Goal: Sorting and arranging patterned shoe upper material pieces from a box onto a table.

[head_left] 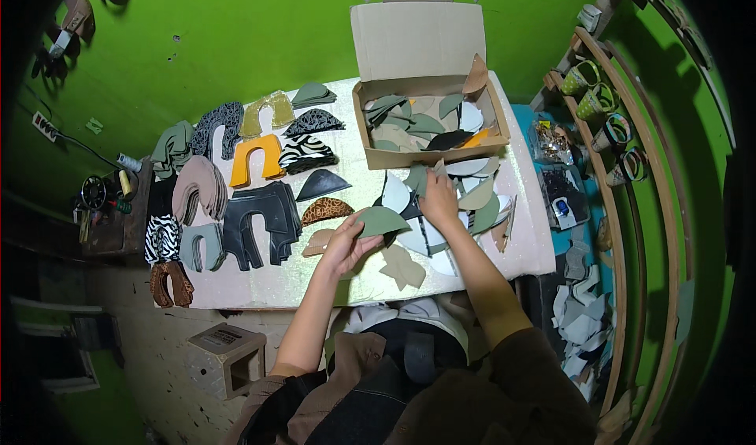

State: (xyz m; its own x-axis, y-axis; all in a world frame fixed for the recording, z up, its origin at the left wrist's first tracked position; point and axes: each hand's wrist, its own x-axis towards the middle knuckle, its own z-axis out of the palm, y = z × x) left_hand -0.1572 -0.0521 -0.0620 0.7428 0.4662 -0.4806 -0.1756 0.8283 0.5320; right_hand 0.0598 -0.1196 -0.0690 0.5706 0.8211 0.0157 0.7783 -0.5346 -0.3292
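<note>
Between the thumb and fingers of my left hand (346,244) is a green half-moon cutout (382,222), held near the table's front edge. My right hand (439,198) reaches over a loose pile of curved cutouts, with its fingers drawn together. What they pinch is too small to make out; a green cutout (416,177) lies right beside them. White half-moon pieces (395,193) and a tan piece (478,195) are in the same pile. Just left of my left hand rests a stack of leopard-print half-moons (327,209), with a black stack (323,183) behind it.
An open cardboard box (429,159) of mixed cutouts stands behind the pile. Arch-shaped stacks, including orange (256,160) and black (264,216) ones, cover the table's left side. A wooden rack (618,232) stands at the right; a stool (227,358) sits on the floor.
</note>
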